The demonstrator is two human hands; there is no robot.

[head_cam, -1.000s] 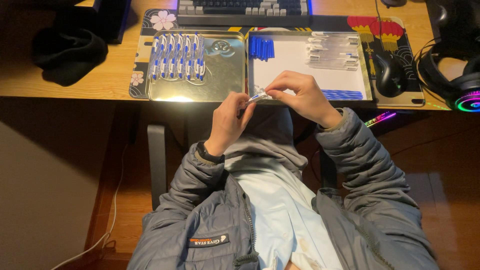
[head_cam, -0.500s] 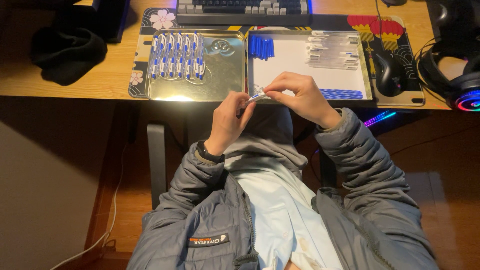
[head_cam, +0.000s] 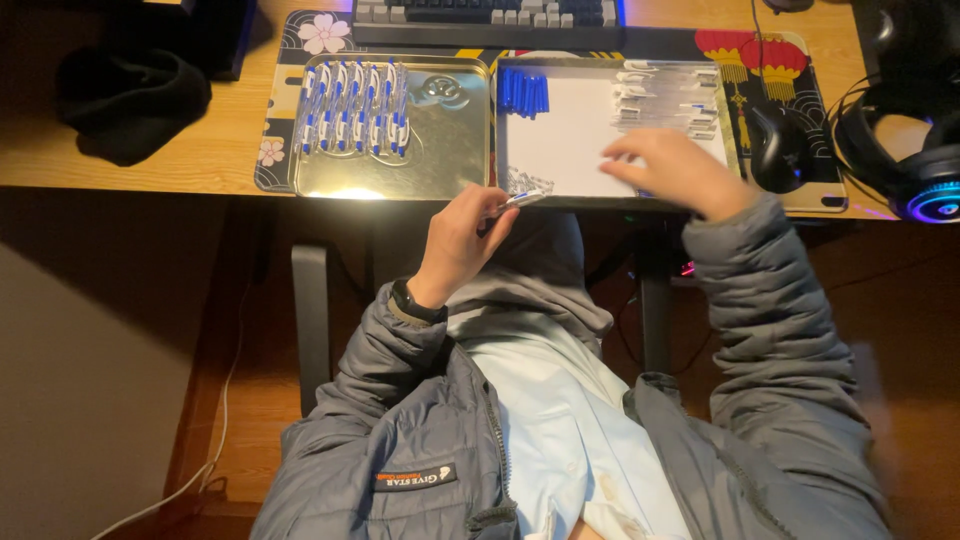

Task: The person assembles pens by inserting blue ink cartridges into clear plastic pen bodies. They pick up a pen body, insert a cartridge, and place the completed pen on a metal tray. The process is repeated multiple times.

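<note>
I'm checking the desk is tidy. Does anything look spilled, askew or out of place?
Nothing stands out. The assembled blue-and-white pens lie in a neat row on the shiny metal tray; the blue caps and clear barrels sit grouped on the white tray. The left hand holds one pen part; the right hand is over the white tray.

Your wooden desk carries a patterned mat bearing a metal tray just beyond your left fingertips and a white tray under your right fingertips, with keyboard, mouse, headphones and dark cloth farther out.
</note>
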